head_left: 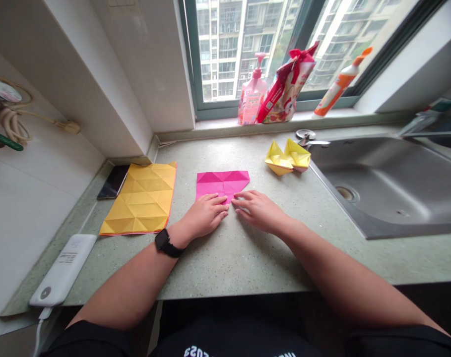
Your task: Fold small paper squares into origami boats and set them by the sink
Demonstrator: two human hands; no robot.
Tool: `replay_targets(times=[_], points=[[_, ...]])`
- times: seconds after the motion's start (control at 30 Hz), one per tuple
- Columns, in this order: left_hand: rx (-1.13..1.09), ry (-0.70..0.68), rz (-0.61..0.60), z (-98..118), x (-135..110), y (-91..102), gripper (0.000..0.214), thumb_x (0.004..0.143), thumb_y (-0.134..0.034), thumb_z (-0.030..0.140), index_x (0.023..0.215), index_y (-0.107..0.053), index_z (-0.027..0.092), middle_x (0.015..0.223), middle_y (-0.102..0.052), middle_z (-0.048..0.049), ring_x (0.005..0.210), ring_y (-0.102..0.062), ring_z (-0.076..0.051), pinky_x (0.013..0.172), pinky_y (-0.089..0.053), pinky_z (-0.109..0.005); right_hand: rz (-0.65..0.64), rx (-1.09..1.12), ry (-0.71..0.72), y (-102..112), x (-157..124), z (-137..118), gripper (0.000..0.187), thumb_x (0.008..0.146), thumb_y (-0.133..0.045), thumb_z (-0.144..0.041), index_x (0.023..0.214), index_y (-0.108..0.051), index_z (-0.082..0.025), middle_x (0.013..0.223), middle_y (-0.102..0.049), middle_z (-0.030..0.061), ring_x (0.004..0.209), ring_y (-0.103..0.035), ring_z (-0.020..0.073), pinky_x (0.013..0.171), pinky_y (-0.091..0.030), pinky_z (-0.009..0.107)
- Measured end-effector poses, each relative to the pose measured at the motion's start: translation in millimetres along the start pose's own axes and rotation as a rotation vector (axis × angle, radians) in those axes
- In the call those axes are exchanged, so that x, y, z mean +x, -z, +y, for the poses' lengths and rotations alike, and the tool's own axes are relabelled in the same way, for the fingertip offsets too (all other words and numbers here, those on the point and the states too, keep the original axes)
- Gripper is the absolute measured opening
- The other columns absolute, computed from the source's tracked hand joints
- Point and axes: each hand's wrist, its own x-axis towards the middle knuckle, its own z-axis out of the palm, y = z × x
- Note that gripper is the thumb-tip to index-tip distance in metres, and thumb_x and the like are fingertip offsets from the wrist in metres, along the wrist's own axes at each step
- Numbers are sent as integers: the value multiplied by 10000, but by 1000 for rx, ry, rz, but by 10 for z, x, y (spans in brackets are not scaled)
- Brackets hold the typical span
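A magenta sheet of paper (221, 182) with crease lines lies flat on the counter, its right corner folded in. My left hand (208, 214) rests with its fingers stretched over the lower edge of the paper. At the lower right edge, the fingertips of my right hand (257, 210) touch the paper, the fingers apart. Parts of the near edge are hidden under both hands. To the left sits a stack of creased yellow-orange paper (141, 198). Yellow folded paper shapes (288, 157) stand toward the back right.
A steel sink (396, 188) with a faucet (314, 143) is on the right. A dark phone (113, 182) and a white power bank (63, 270) with a cable lie left. On the sill stand a pink pump bottle (252, 99), a red bag (287, 89) and an orange-white bottle (339, 87).
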Motion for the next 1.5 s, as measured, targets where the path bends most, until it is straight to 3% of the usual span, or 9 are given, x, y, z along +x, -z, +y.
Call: replay_targets(times=[0.17,0.33,0.67,0.87,1.0,1.13,1.3,1.5], points=[[-56,-3,9,-26,3,27,310,1136,-549,272,1321,-790,214,1475,-741,-103,1442,-642,-272,1305,-456,-545,-5,-17,26,-20,-30,-37,325,1021,-720,-323,1326,-806,-255,1424,-741,163,1283,-683,362,1123,-561,578],[-77,-4,25,-29,-16,38,289,1116,-584,256,1294,-811,237,1472,-746,-93,1456,-637,-283,1296,-474,-566,7,5,35,-106,-31,-47,388,1029,-711,-354,1409,-763,-293,1497,-712,132,1387,-640,356,1199,-507,589],[-76,17,19,-14,-11,54,239,1082,-628,232,1211,-829,226,1501,-730,-77,1452,-639,-312,1283,-486,-564,-15,-101,-327,-164,81,447,594,1071,-589,-522,1580,-631,-219,1684,-567,161,1527,-539,441,1260,-419,643],[-83,-1,19,0,-18,75,233,1066,-637,210,1218,-814,226,1512,-720,-86,1454,-636,-289,1283,-486,-529,76,-117,-461,-156,146,523,643,1067,-573,-472,1611,-573,-129,1681,-549,230,1549,-508,447,1270,-395,667],[-89,-21,26,13,-26,82,225,1069,-640,221,1221,-805,235,1478,-737,-88,1414,-663,-285,1266,-497,-517,182,-64,-287,-124,112,418,551,1061,-584,-396,1554,-641,-157,1616,-613,221,1491,-571,402,1253,-438,642],[-86,33,96,-20,-56,90,309,1018,-726,221,1326,-754,238,1475,-730,-97,1408,-653,-309,1278,-467,-575,147,-9,-44,-150,74,262,404,1061,-617,-365,1423,-756,-252,1532,-693,150,1415,-636,357,1215,-500,600],[-48,166,212,-127,-145,147,673,904,-822,168,1533,-592,230,1604,-599,-151,1510,-545,-345,1295,-461,-561,76,26,-24,-180,76,226,366,1054,-651,-329,1387,-784,-253,1456,-737,146,1324,-689,339,1170,-547,580],[-67,282,207,-211,-177,152,696,892,-837,217,1538,-582,262,1663,-516,-155,1550,-494,-391,1292,-451,-622,55,28,-27,-161,74,257,365,1055,-666,-317,1399,-779,-270,1475,-723,139,1345,-678,341,1171,-551,576]])
